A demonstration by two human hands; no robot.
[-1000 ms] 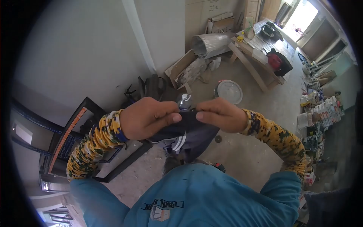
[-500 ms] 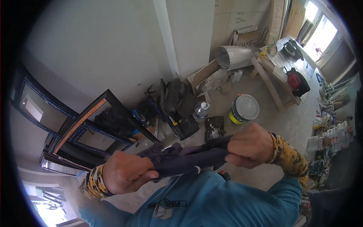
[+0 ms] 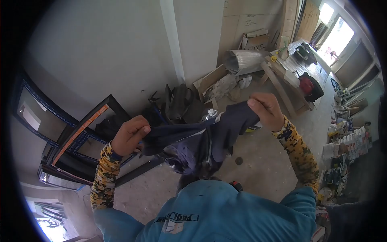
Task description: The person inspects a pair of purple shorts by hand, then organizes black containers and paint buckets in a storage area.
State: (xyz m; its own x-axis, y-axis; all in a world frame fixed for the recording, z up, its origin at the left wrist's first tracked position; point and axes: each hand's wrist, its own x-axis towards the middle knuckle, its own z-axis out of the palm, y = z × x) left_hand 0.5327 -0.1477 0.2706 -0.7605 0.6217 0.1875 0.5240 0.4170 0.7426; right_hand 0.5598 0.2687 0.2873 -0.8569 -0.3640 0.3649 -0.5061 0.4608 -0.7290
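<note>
A dark navy garment (image 3: 189,139) with thin pale piping is stretched out in front of my chest, its lower part hanging in loose folds. At its left end, my left hand (image 3: 131,135) pinches the cloth between thumb and curled fingers. My right hand (image 3: 264,109) grips the opposite upper corner, held higher than the left. Both forearms wear yellow camouflage sleeves below a teal shirt. Behind the cloth, a clear plastic jug (image 3: 210,114) shows only its top, and a bucket is almost wholly hidden.
Dark frames (image 3: 82,133) lean against the wall at left. A black bag (image 3: 179,101) stands by the wall. Farther right are a rolled silver sheet (image 3: 244,61), a wooden trestle (image 3: 278,86) and a red and black bag (image 3: 309,86). Stacked packages (image 3: 350,145) line the right side.
Both hands have risen and spread apart, the right one most. The bunched garment has opened out and now hangs between them, covering the bucket and tool case.
</note>
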